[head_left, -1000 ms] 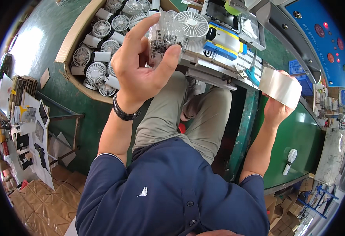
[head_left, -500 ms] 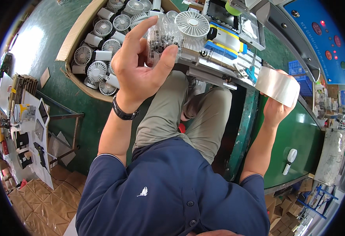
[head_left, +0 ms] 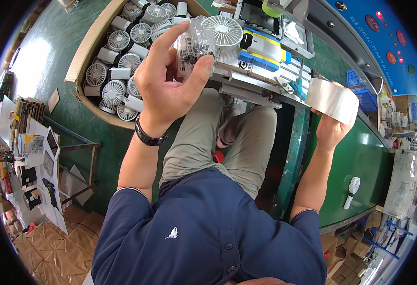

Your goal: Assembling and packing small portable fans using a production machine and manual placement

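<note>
My left hand (head_left: pixel 170 83) is raised at the edge of a carton, its thumb and fingers curled around a crumpled clear plastic piece (head_left: pixel 195 47) with dark print. What lies inside the plastic, if anything, cannot be made out. A wide roll of clear tape (head_left: pixel 329 102) is in my right hand (head_left: pixel 333 128), whose fingers are mostly behind the roll. Between the hands, a white handheld fan (head_left: pixel 221 32) lies on the blue and yellow fixture (head_left: pixel 263 52) of a machine, its round grille close to the plastic.
An open cardboard box (head_left: pixel 92 50) full of white fans stands at far left. The machine's blue control panel (head_left: pixel 384 40) with lit red lights overhangs the far right. Another small fan (head_left: pixel 352 192) lies on the green tabletop (head_left: pixel 367 166). A rack with boards (head_left: pixel 32 156) is at left.
The view has shifted slightly, so the box, fixture and panel sit a little further left and lower or higher. Both hands keep the same hold on plastic and tape.
</note>
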`<state>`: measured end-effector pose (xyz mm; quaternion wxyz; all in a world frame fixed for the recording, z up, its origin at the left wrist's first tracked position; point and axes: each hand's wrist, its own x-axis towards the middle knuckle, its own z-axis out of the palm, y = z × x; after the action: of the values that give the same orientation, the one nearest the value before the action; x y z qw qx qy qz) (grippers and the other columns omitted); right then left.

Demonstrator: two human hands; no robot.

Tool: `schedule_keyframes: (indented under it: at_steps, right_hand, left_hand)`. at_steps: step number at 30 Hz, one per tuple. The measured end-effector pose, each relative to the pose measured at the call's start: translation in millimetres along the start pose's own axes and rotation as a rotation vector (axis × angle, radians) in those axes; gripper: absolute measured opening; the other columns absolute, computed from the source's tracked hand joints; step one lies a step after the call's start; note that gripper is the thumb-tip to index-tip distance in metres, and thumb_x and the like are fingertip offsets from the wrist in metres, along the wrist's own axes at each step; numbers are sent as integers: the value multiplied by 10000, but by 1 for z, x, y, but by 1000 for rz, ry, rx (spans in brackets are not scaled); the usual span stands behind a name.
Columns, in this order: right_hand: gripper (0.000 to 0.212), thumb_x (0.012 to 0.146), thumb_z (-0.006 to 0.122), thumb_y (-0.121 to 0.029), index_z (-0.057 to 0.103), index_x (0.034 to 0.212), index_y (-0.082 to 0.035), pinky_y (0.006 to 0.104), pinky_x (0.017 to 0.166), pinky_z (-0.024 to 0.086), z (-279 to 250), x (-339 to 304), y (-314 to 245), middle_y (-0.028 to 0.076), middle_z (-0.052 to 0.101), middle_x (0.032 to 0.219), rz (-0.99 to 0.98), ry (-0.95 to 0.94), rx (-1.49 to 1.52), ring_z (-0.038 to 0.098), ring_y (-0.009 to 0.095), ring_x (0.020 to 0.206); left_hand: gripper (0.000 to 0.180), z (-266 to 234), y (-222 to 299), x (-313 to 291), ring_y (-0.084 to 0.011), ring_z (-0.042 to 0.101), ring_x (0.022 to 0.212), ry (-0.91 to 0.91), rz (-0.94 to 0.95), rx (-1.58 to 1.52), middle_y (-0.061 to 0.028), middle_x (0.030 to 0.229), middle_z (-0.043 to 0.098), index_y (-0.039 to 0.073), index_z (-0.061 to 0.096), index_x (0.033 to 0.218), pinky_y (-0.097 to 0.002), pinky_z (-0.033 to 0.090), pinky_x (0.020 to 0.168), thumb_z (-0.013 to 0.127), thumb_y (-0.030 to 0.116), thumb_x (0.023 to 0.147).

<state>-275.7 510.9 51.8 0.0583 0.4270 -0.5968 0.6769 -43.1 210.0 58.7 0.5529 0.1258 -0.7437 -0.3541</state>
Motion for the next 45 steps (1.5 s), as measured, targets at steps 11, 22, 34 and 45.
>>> schedule_keyframes:
  at_steps: [11, 22, 34, 45]
  right_hand:
    - [390, 1052, 671, -109, 530, 1406, -24, 281, 566, 604, -1, 1, -2, 229, 668, 1340, -32, -2, -73, 712, 237, 900]
    - [285, 1014, 592, -54, 578, 1296, -14, 241, 616, 492, 13, 15, -12, 120, 680, 1000, 309, 114, -151, 621, 159, 698]
    - [250, 992, 694, -88, 661, 1238, -52, 207, 532, 409, 3, 51, 39, 37, 654, 860, 524, 124, -255, 491, 78, 590]
    - [243, 982, 686, -90, 685, 1220, -39, 216, 540, 419, 3, 44, 64, 49, 674, 886, 456, 71, -469, 504, 75, 624]
  left_hand:
    - [509, -5, 15, 7, -74, 329, 500, -12, 111, 80, 66, 583, 459, 29, 720, 1294, -215, 257, 467, 861, 187, 831]
    - [434, 23, -1, 34, -83, 447, 537, -73, -26, 25, 1, 710, 663, 82, 725, 1306, -237, 329, 485, 838, 194, 902]
    - [406, 64, -4, 57, -112, 514, 572, -260, -87, 379, 23, 680, 603, 157, 757, 1276, -264, 405, 544, 809, 215, 878]
    - [381, 79, -29, 55, -445, 654, 638, -243, -9, 270, -199, 696, 673, 6, 603, 1167, -488, 528, 630, 716, 182, 848]
